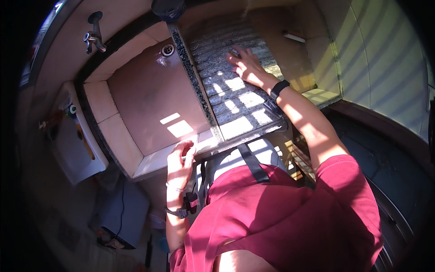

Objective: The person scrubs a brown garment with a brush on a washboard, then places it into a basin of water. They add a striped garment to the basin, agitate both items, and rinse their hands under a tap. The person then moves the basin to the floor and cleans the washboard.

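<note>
My right hand [248,68] is over the grey ribbed washboard [213,45], its fingers bent around a small dark thing that I cannot make out. Sunlight falls in bright patches on the wet-looking ridges below it. At the front rim of the tiled basin [154,95], my left hand [181,156] rests with loosely curved fingers, thumb apart, nothing visible in it. The basin lies left of the washboard, with a speckled stone divider [192,75] between them. A round drain [168,50] sits at the basin's far end, with whitish residue beside it.
A metal tap [94,40] juts from the wall at the far left. A dark round container [168,8] stands behind the divider. On the right ledge lies a white-bristled brush [295,36]. Left of the basin are a white tray-like unit [74,140] and a grey box [124,213] with a cable.
</note>
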{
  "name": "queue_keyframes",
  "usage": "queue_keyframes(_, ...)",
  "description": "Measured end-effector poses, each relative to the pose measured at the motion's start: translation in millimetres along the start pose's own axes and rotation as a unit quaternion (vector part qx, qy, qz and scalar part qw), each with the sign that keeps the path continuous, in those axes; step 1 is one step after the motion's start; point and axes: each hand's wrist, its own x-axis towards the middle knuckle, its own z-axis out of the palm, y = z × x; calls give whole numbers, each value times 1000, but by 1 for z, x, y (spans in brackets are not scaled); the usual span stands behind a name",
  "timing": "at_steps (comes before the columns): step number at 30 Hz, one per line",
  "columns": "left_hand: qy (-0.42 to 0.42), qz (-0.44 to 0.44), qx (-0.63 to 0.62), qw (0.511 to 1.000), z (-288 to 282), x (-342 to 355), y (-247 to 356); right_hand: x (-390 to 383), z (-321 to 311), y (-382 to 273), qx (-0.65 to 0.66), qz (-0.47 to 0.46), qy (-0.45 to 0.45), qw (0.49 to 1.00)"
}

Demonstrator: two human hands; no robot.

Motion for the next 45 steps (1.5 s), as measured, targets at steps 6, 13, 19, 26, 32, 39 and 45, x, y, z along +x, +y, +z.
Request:
queue_keyframes(6,36,4,9,999,-8,-24,-33,26,-105,177,-36,359,-90,928)
queue_keyframes(13,20,-2,29,999,1,-11,-11,118,-160,82,510,184,92,835)
queue_keyframes(19,53,0,13,999,8,-17,-16,181,-111,126,785,157,212,561)
queue_keyframes(26,45,-13,27,999,13,-19,-27,157,-136,97,864,266,245,351)
queue_keyframes(32,28,15,14,999,19,-9,-20,173,-146,86,867,302,250,307)
queue_keyframes(39,32,7,36,999,11,-16,-26,160,-139,73,865,237,80,436)
queue_keyframes(45,25,7,28,999,7,-15,-24,147,-129,72,836,176,185,485)
